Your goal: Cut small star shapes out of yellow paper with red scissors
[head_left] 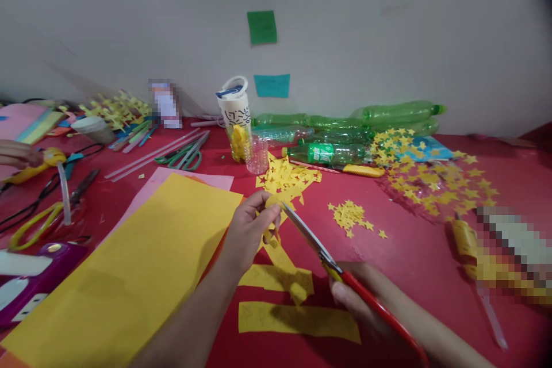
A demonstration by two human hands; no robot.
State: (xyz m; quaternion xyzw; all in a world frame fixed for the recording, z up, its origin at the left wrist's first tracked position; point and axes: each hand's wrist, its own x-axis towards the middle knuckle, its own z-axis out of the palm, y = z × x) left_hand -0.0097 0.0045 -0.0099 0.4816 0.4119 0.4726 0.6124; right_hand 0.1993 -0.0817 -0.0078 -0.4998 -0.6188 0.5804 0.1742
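Between the thumb and fingers of my left hand (pixel 250 227) is a piece of yellow paper (pixel 275 201), partly covered by the fingers. My right hand (pixel 364 293) grips the red handles of a pair of scissors (pixel 310 238), whose blades point up and left with the tip at the paper. Below the hands lie yellow paper strips (pixel 297 322) with faint drawn outlines. A small pile of cut yellow stars (pixel 348 215) sits right of the blades. Yellow scraps with star-shaped holes (pixel 287 175) are heaped just beyond my left hand.
Large yellow sheets (pixel 172 241) cover the left front. Green plastic bottles (pixel 336 153) and a white patterned cup (pixel 233 109) stand or lie along the wall. Many stars (pixel 431 184) spread at right, near a yellow glue gun (pixel 466 241). Another person's hand (pixel 19 154) holds a glue gun at far left.
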